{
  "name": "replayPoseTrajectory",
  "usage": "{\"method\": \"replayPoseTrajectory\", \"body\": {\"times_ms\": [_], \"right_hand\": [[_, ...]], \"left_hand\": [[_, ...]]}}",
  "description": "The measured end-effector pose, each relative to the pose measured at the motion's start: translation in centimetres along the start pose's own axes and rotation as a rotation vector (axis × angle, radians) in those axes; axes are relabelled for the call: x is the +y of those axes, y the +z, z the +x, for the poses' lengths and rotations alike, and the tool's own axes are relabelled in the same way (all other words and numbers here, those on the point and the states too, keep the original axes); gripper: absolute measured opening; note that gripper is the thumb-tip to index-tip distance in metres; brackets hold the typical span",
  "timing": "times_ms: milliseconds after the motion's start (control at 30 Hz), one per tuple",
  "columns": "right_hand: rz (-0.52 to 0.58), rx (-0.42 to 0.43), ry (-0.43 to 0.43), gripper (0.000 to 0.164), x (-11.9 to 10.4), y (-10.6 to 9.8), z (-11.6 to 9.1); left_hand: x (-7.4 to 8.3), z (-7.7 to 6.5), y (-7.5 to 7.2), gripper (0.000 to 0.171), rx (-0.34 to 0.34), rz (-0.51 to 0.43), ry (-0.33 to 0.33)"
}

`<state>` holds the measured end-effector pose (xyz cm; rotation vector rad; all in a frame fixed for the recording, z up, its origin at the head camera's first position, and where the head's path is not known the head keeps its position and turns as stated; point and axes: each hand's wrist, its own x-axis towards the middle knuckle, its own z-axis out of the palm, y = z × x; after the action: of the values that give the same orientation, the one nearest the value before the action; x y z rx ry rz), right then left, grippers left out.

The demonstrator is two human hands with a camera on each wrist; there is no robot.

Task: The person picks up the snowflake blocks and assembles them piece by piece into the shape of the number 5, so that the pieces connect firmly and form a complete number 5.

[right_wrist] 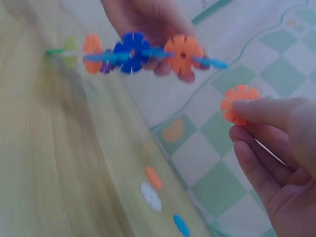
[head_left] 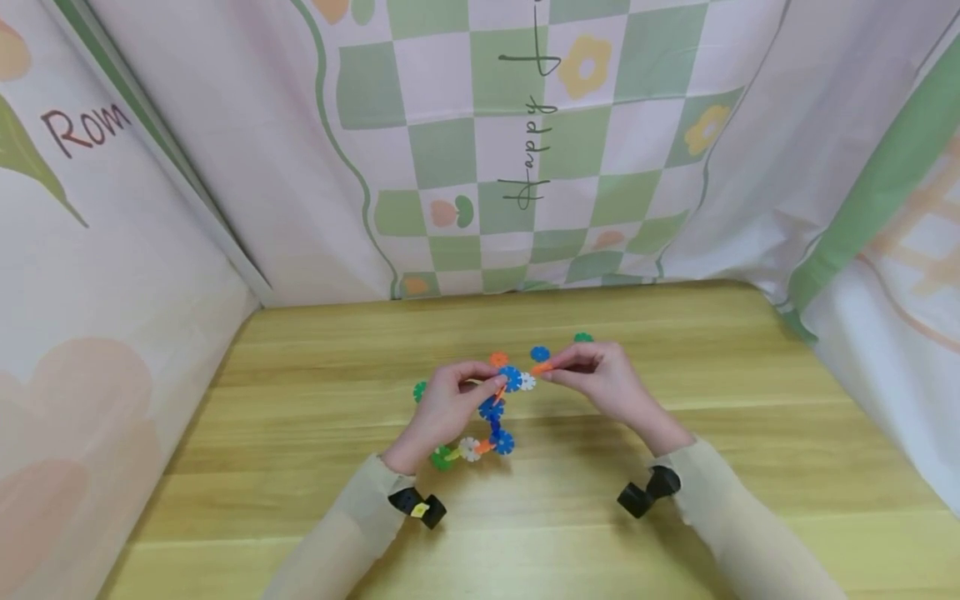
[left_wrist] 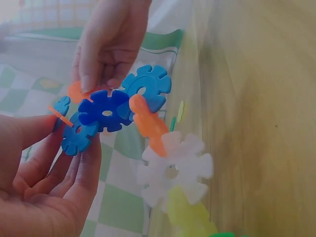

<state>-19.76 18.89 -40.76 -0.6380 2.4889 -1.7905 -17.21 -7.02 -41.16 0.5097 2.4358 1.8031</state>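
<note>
My left hand [head_left: 450, 404] pinches one end of a chain of slotted snowflake discs, near a blue disc [head_left: 510, 379]. The chain hangs down toward me: blue discs, an orange disc [left_wrist: 151, 126], a white disc [left_wrist: 197, 165], a yellow disc [left_wrist: 185, 212] and a green disc [head_left: 441, 457] at the far end. In the right wrist view, another orange disc [right_wrist: 183, 55] sits edgewise-joined between blue ones beside the left fingers. My right hand [head_left: 611, 387] pinches a separate orange disc [right_wrist: 247, 93] between thumb and fingers, a short gap away from the chain's blue end disc [right_wrist: 212, 62].
Loose discs lie on the wooden table [head_left: 300, 400] behind the hands: an orange disc [head_left: 498, 359], a blue disc [head_left: 540, 354], a green disc [head_left: 583, 337] and a white disc [right_wrist: 151, 196]. Another green disc [head_left: 419, 391] lies left. A checkered curtain [head_left: 510, 150] hangs along the back edge.
</note>
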Motion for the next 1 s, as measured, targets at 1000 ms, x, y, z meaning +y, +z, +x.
{"method": "replayPoseTrajectory", "body": {"times_ms": [1000], "right_hand": [[-0.248,0.025,-0.461,0.024,-1.6,1.5,-0.6]], "left_hand": [[0.9,-0.4,0.5,0.018,-0.007,-0.010,0.007]]}}
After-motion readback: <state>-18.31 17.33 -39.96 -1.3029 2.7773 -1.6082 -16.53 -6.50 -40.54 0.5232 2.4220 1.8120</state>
